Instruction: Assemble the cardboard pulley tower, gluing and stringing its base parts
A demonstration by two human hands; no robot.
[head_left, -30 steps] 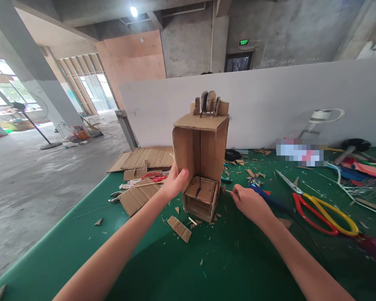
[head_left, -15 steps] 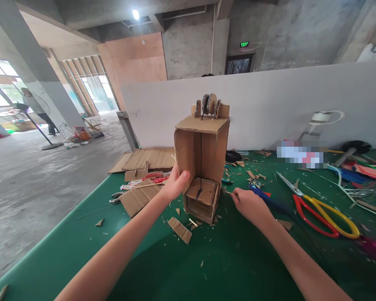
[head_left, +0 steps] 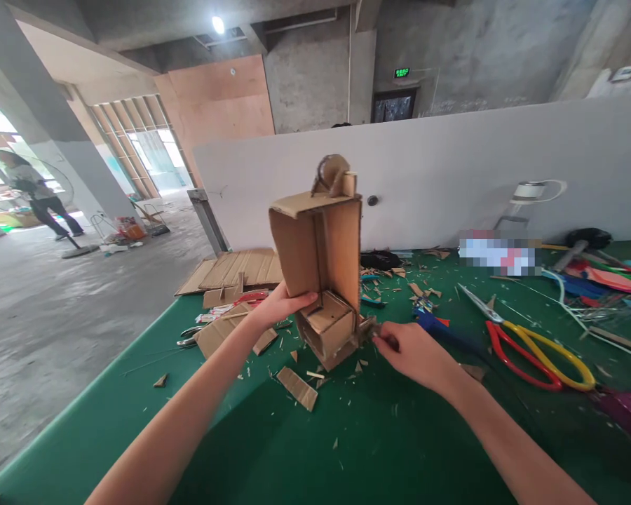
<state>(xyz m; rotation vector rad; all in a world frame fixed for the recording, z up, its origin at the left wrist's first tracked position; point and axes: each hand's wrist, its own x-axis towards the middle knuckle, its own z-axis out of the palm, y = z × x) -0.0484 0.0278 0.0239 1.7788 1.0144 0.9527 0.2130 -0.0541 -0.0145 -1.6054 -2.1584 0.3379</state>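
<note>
A tall open-fronted cardboard box (head_left: 343,245) stands on the green table, turned at an angle and slightly tilted. On its top are round cardboard discs (head_left: 332,174), and a dark thin rod runs down inside to a smaller cardboard compartment (head_left: 329,319) at the bottom. My left hand (head_left: 276,306) grips the box's left wall, thumb inside and the other fingers hidden behind. At the lower right side, my right hand (head_left: 413,351) pinches the end of a small crank handle (head_left: 368,328) that sticks out from the box.
Large scissors (head_left: 536,351) with red and yellow handles lie at right. Cardboard sheets (head_left: 236,270) and pliers (head_left: 188,337) lie at left. Cardboard scraps (head_left: 297,388) litter the table. A white partition (head_left: 442,175) rises behind it. A person (head_left: 36,189) stands far left.
The box has turned, so its discs now show more of their faces, and it sits further left in view. Both my hands keep their hold. The person in the background has changed posture.
</note>
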